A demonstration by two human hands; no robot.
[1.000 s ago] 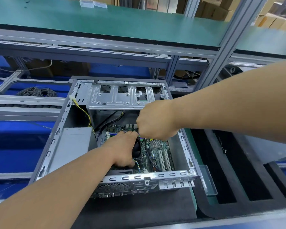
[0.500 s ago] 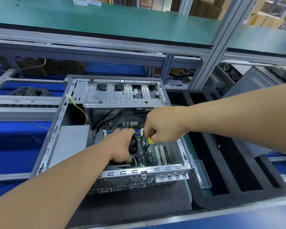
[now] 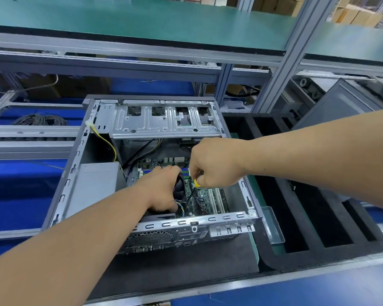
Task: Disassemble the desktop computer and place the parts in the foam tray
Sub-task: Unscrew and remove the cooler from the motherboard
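Note:
An open desktop computer case (image 3: 60, 195) lies on its side on a dark mat. Inside it sit a green motherboard (image 3: 210, 196), a grey power supply (image 3: 93, 184) at the left and a metal drive cage (image 3: 164, 120) at the far end. My left hand (image 3: 161, 188) rests over the black CPU fan (image 3: 179, 184), fingers curled round it. Just to its right, my right hand (image 3: 215, 164) grips a yellow-handled tool (image 3: 196, 182) pointing down at the board. The black foam tray (image 3: 296, 248) lies right of the case; the compartments I can see hold nothing.
A clear plastic piece (image 3: 272, 226) sits at the case's near right corner. A grey aluminium post (image 3: 283, 62) and a green shelf (image 3: 142, 21) rise behind. A grey case panel (image 3: 336, 107) leans at the far right. A cable coil (image 3: 40, 119) lies at the far left.
My right hand has shifted right and toward me over the motherboard, and the yellow tool handle now shows under its fingers. My left hand stays on the fan.

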